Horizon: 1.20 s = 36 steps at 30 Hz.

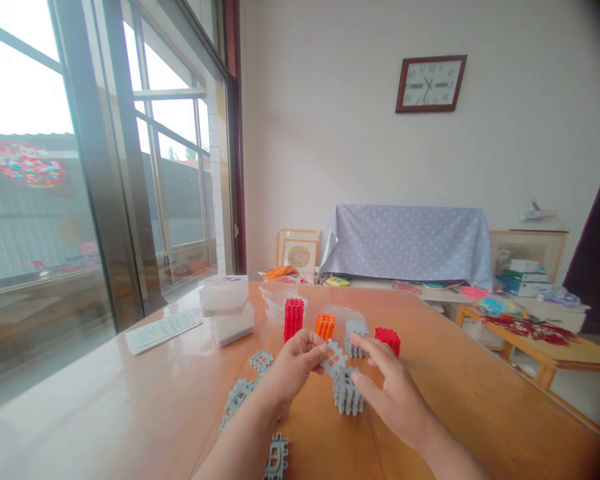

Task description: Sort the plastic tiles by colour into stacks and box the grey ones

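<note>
Between the thumb and fingers of my left hand [300,363] is a grey plastic building piece [335,359] with a window-like grid and notched edges. It is tilted just above a grey stack of similar pieces [349,392]; whether they touch, I cannot tell. My right hand [390,383] is beside that stack, thumb and fingers spread apart. Behind the hands stand a tall red stack [294,319], an orange stack [325,326], a blue-grey stack [356,339] and a low red stack [387,341]. Loose grey pieces [239,395] lie left of my left forearm, which partly covers them.
White boxes [227,313] are piled at the table's [430,400] left, near a pale booklet [163,331]. Clear plastic containers [275,297] stand behind the stacks. Another grey piece [279,457] lies near the front. A low wooden table [545,340] is at the right.
</note>
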Tool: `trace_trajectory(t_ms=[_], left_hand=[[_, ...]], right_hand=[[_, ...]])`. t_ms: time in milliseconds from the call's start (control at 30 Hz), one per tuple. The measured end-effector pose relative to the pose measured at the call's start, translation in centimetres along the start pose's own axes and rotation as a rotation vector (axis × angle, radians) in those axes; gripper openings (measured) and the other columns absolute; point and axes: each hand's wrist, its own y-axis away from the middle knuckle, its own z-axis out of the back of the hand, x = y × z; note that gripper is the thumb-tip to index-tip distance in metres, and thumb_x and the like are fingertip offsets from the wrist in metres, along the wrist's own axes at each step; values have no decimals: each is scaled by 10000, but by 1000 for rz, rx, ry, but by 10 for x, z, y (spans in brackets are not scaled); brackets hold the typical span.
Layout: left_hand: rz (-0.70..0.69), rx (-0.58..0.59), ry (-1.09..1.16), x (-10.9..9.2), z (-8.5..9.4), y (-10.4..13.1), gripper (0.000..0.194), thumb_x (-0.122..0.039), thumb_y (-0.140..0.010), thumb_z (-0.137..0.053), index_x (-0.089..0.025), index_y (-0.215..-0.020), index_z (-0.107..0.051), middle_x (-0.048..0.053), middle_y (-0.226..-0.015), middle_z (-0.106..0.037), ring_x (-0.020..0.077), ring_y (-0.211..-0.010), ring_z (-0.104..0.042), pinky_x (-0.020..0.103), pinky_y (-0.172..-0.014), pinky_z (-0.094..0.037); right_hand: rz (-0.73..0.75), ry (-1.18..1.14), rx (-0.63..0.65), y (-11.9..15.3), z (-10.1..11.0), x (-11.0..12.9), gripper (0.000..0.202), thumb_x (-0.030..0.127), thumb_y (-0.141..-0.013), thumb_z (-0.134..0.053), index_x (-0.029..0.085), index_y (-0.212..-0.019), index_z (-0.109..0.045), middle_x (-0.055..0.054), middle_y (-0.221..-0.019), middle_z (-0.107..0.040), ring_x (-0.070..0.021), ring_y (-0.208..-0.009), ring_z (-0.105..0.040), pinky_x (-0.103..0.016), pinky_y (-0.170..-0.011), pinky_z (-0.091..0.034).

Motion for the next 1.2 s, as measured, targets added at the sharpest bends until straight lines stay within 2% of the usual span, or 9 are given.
trace_trajectory(t_ms=[100,200,300,533,1000,1100,1200], left_hand=[[42,41,12,-1,-4,3,377,-450,-742,-832,-168,-824,-596,-6,-721,-624,101,-638,-544,225,-638,-424],[56,82,25,1,-5,2,383,-452,-730,-843,-160,-804,-608,-2,-716,-625,100,-638,-544,226,-628,-418],[75,111,59,5,-5,1,382,-445,-723,-848,-157,-829,-620,3,-732,-637,105,-651,-557,232,-643,-425],[142,35,164,6,-7,2,364,-256,-661,-845,-169,-944,-635,11,-787,-664,129,-710,-602,278,-743,-496],[101,-7,161,10,-9,0,346,-166,-658,-774,-164,-959,-602,21,-803,-688,143,-732,-633,298,-778,-495],[127,-11,177,8,-11,1,397,-151,-639,-779,-172,-995,-604,9,-794,-685,141,-718,-639,304,-787,-495],[142,4,180,7,-12,1,518,-139,-636,-778,-180,-1123,-607,-22,-742,-658,133,-674,-634,311,-784,-489]], right_hand=[[14,-2,56,3,2,9,672,238,-859,-619,323,-1500,-440,-69,-1543,-458,-277,-1425,-429,-493,-1156,-407],[42,24,98,4,1,14,696,193,-799,-650,300,-1469,-496,-71,-1497,-514,-278,-1406,-456,-478,-1188,-377],[61,56,108,3,-2,15,648,163,-787,-637,292,-1417,-558,-68,-1414,-583,-268,-1352,-509,-457,-1171,-404],[31,84,23,-1,-4,6,613,147,-811,-572,283,-1409,-562,-78,-1457,-547,-273,-1364,-507,-475,-1177,-402],[-8,24,-36,-2,-6,-4,452,222,-902,-521,261,-1341,-622,-80,-1294,-658,-248,-1187,-627,-397,-1005,-525],[-16,3,-43,-2,-8,-4,448,246,-909,-527,258,-1347,-620,-84,-1268,-669,-248,-1145,-646,-368,-926,-555],[-39,-10,-54,-1,-10,-2,493,249,-907,-526,265,-1397,-576,-92,-1321,-639,-246,-1140,-648,-359,-888,-564]])
